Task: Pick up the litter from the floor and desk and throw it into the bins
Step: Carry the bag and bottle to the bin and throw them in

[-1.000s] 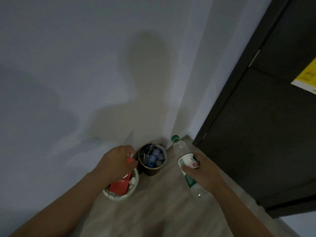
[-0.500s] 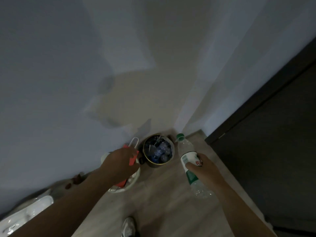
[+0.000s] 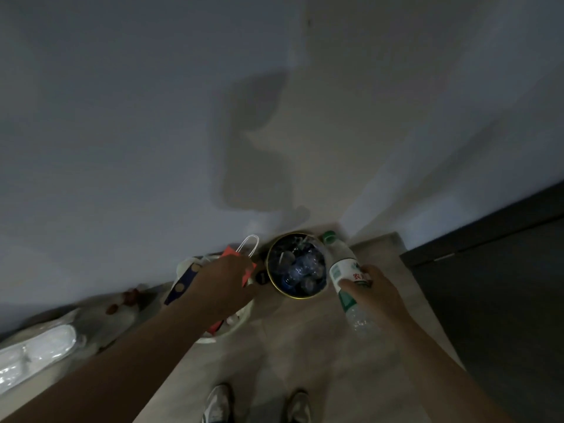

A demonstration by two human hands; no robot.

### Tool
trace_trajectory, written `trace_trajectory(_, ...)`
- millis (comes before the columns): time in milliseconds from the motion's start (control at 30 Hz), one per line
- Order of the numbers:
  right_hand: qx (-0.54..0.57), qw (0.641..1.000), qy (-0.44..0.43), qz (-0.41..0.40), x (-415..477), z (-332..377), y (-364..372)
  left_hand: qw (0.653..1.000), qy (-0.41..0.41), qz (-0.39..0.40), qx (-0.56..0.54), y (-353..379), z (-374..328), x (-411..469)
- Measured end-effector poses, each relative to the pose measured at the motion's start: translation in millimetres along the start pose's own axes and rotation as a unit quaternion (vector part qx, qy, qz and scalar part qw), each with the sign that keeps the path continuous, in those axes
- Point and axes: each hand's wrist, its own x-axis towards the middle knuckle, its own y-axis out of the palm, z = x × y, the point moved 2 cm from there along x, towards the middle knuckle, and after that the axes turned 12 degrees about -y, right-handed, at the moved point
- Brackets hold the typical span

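Observation:
My left hand holds a red paper bag with white string handles over a white bin by the wall; most of the bag is hidden behind the hand. My right hand grips a clear plastic bottle with a green cap and a white-green label, held tilted just right of a dark round bin with a gold rim. That bin holds several crushed clear bottles.
The bins stand in a corner against a pale wall. A dark door is at the right. A white plastic bag and brown bits lie at the left. My shoes stand on the wooden floor below.
The view has tilted down, showing my shoes. My left hand has pushed the red bag lower into the white bin. The bottle has come closer to the dark bin's rim.

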Motion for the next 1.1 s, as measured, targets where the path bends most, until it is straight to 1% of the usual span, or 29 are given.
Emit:
trace_trajectory(167, -0.026, 0.997, 0.017, 0.074, 68.2, -33.0, 33.3, 0.999, -0.033, 0.01, -0.009, 51.6, 2.9, 40.1)
trace_trajectory(300, -0.037, 0.992, 0.041, 0.109, 108.3, -57.7, 58.2, 0.998, -0.058, 0.034, -0.006, 94.2, 5.4, 70.6)
trace_trajectory(367, -0.067, 0.993, 0.033, 0.093, 123.4, -68.3, 68.2, 0.997, -0.068, 0.043, 0.001, 112.6, 6.8, 84.5)
trace_trajectory(467, -0.147, 0.986, -0.023, 0.07, 142.6, -79.9, 82.9, 0.995, -0.073, 0.065, -0.013, 137.9, 9.4, 100.0)
trace_trajectory(533, -0.196, 0.976, -0.05, 0.081, 156.6, -83.1, 92.9, 0.995, -0.075, 0.069, -0.022, 152.6, 12.3, 107.2)
trace_trajectory(700, -0.311, 0.939, -0.084, 0.117, 195.6, -83.9, 121.1, 0.993, -0.088, 0.068, -0.03, 177.4, 23.2, 124.5)
trace_trajectory(900, -0.352, 0.92, -0.126, 0.116, 230.3, -82.1, 154.7, 0.992, -0.103, 0.064, -0.018, 189.5, 37.7, 145.4)
trace_trajectory(1033, -0.35, 0.92, -0.155, 0.08, 237.5, -79.5, 165.3, 0.993, -0.104, 0.055, -0.008, 190.8, 45.9, 150.6)
trace_trajectory(1100, -0.359, 0.915, -0.158, 0.09, 235.4, -78.9, 167.2, 0.992, -0.109, 0.056, -0.004, 189.9, 49.3, 149.9)
